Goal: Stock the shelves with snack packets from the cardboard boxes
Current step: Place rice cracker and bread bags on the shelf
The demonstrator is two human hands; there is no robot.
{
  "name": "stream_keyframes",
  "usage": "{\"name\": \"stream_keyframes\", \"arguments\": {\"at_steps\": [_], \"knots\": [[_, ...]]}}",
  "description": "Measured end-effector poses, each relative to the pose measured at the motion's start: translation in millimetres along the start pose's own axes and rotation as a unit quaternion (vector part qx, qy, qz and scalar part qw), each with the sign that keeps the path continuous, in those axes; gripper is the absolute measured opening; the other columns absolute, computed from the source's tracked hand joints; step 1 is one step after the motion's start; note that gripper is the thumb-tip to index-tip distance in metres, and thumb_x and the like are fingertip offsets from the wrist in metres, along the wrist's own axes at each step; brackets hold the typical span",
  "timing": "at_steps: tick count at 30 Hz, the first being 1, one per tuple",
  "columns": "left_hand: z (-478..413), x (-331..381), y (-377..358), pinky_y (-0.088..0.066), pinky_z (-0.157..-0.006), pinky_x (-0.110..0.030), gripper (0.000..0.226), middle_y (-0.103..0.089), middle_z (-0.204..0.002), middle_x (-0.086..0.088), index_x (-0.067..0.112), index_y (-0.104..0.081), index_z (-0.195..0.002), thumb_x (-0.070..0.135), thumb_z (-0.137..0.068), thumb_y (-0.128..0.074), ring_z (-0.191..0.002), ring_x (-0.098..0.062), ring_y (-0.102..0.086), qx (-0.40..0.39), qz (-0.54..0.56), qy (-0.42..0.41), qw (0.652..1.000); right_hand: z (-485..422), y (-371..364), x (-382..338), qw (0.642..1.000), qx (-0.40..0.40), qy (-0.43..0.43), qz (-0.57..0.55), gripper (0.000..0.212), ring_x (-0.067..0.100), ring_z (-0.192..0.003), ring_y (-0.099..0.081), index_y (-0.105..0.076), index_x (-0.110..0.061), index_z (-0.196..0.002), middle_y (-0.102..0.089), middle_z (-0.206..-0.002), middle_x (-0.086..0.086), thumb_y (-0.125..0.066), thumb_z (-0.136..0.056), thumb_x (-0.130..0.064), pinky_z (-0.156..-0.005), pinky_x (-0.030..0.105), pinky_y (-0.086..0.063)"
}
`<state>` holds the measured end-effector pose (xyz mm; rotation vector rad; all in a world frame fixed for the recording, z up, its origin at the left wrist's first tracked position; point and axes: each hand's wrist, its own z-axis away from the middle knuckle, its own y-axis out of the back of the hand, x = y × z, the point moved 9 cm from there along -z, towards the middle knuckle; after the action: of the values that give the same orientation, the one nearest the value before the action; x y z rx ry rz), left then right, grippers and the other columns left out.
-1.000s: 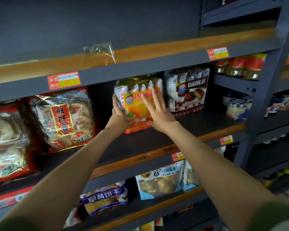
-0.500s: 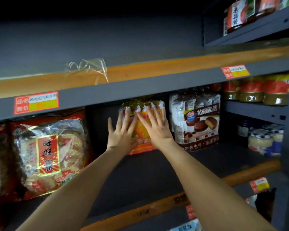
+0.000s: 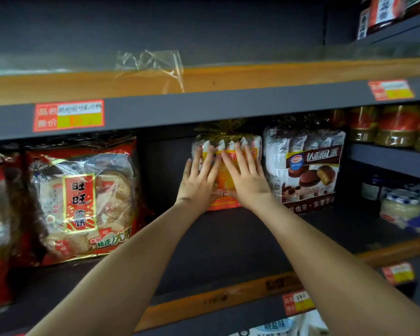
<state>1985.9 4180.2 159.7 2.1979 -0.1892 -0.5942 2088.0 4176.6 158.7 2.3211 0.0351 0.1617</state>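
An orange and yellow snack packet (image 3: 224,177) stands upright at the back of the dark middle shelf (image 3: 228,243). My left hand (image 3: 199,180) presses flat against its left front with straight fingers. My right hand (image 3: 246,177) lies flat on its right front, fingers spread. A brown chocolate pie packet (image 3: 306,170) stands right beside it on the right. No cardboard box is in view.
A large red rice cracker bag (image 3: 83,200) stands on the left of the same shelf, with a gap between it and the orange packet. Jars (image 3: 398,124) fill the unit to the right. A clear plastic scrap (image 3: 153,66) lies on the shelf above.
My left hand went from gripping the packet's side to lying flat on its front. Both hands pushed the packet back to the rear of the shelf, and the view moved closer.
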Motion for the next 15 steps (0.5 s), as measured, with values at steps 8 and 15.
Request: {"name": "stream_keyframes", "arguments": {"at_steps": [8, 15], "knots": [[69.0, 11.5, 43.8, 0.004, -0.115, -0.054, 0.083, 0.011, -0.159, -0.015, 0.017, -0.001, -0.154, 0.047, -0.093, -0.048, -0.146, -0.034, 0.013, -0.082, 0.169, 0.113, 0.976, 53.2, 59.7, -20.4, 0.978, -0.141, 0.013, -0.153, 0.092, 0.024, -0.146, 0.018, 0.012, -0.034, -0.151, 0.023, -0.158, -0.002, -0.059, -0.093, -0.020, -0.118, 0.047, -0.004], [185.4, 100.9, 128.6, -0.044, -0.100, -0.039, 0.046, -0.043, -0.142, -0.015, 0.008, -0.051, -0.131, 0.028, -0.090, -0.052, -0.125, -0.032, -0.049, 0.075, 0.421, 0.098, 0.898, 184.5, 166.3, 14.0, 0.945, 0.017, -0.062, -0.322, 0.042, 0.010, -0.125, -0.043, -0.050, -0.018, -0.136, -0.050, -0.137, -0.001, -0.057, -0.094, -0.017, -0.098, 0.016, -0.032]]}}
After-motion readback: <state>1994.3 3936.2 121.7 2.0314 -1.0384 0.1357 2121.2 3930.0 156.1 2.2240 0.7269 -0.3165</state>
